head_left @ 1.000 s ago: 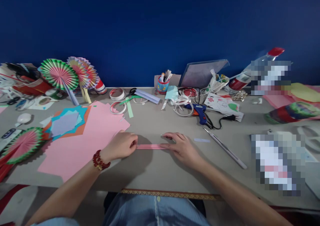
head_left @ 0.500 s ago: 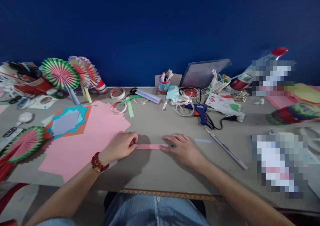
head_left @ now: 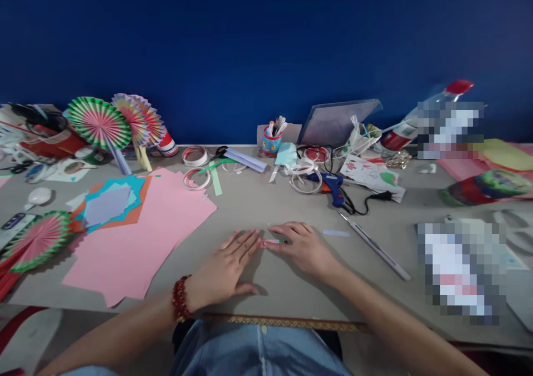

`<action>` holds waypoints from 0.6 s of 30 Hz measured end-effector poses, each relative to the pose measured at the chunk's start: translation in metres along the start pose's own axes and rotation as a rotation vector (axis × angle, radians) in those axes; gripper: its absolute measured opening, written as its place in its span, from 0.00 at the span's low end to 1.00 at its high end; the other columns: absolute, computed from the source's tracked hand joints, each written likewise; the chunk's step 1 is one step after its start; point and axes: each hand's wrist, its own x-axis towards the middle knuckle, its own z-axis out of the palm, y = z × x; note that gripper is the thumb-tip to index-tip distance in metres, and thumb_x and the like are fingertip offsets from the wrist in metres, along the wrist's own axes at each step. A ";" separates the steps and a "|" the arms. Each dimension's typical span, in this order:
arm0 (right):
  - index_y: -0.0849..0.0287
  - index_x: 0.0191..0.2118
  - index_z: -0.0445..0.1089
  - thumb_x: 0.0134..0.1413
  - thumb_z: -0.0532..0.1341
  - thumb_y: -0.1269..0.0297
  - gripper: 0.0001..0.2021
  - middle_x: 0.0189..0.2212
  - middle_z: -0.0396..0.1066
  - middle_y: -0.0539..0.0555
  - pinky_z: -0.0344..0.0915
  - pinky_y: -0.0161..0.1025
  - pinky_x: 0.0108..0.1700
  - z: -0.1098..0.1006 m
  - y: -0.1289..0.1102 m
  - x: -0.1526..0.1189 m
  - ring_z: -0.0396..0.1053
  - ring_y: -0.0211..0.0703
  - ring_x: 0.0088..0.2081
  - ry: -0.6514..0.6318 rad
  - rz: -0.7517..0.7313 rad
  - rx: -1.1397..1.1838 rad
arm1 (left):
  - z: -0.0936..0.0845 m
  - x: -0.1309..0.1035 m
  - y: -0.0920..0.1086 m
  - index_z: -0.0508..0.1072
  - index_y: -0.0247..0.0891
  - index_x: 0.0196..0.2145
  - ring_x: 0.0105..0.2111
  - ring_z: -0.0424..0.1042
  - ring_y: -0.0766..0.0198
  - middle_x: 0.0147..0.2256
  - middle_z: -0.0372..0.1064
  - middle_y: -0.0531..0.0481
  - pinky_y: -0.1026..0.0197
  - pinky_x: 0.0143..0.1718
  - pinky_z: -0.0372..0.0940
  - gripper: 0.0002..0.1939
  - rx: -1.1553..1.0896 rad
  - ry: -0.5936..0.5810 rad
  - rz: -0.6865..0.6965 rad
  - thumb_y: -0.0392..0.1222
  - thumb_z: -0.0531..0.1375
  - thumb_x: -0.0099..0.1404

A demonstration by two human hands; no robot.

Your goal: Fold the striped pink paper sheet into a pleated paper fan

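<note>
A narrow pink paper strip (head_left: 271,241) lies flat on the grey table, mostly covered by my hands. My left hand (head_left: 227,265) rests flat over its left part, fingers stretched out and thumb apart. Over the strip's right end, my right hand (head_left: 307,249) presses with its thumb and fingertips, the fingers spread. A small green bit shows by the right thumb. To the right of my right hand lie a short lilac strip (head_left: 336,233) and a grey-white craft knife (head_left: 377,246).
Pink sheets (head_left: 137,237) and smaller coloured papers (head_left: 109,204) lie to the left, near a paper fan (head_left: 41,237). Tape rolls (head_left: 195,156), a pen cup (head_left: 272,143) and a blue glue gun (head_left: 336,190) stand or lie behind. A bottle (head_left: 416,120) leans at right.
My left hand has opened from a pinch at the strip's left end and moved right, now flat over the strip. My right hand has stayed nearly in place.
</note>
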 end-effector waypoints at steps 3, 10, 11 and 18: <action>0.36 0.57 0.71 0.64 0.60 0.69 0.21 0.61 0.68 0.50 0.59 0.48 0.53 0.001 0.001 -0.001 0.64 0.50 0.55 0.016 0.005 0.002 | -0.002 -0.015 -0.008 0.41 0.32 0.72 0.71 0.45 0.49 0.71 0.40 0.37 0.47 0.70 0.40 0.49 0.031 -0.016 -0.030 0.70 0.47 0.69; 0.40 0.54 0.74 0.64 0.60 0.70 0.18 0.58 0.70 0.51 0.60 0.48 0.53 -0.002 -0.008 0.002 0.65 0.49 0.54 0.038 0.018 -0.032 | -0.004 -0.035 -0.015 0.40 0.35 0.73 0.71 0.45 0.49 0.71 0.43 0.40 0.44 0.70 0.40 0.45 0.060 0.013 -0.078 0.67 0.48 0.71; 0.43 0.53 0.75 0.64 0.60 0.71 0.17 0.57 0.71 0.53 0.60 0.48 0.53 -0.003 -0.014 0.003 0.66 0.50 0.54 0.037 0.026 -0.053 | -0.004 -0.035 -0.014 0.40 0.36 0.73 0.71 0.44 0.48 0.71 0.43 0.40 0.43 0.70 0.39 0.45 0.065 0.019 -0.081 0.67 0.49 0.71; 0.50 0.56 0.72 0.65 0.61 0.65 0.15 0.56 0.72 0.56 0.61 0.51 0.56 -0.001 -0.046 0.004 0.68 0.52 0.52 0.095 0.097 -0.150 | -0.007 -0.032 -0.013 0.42 0.46 0.73 0.71 0.38 0.42 0.72 0.37 0.41 0.33 0.68 0.33 0.44 0.090 -0.021 -0.081 0.70 0.48 0.68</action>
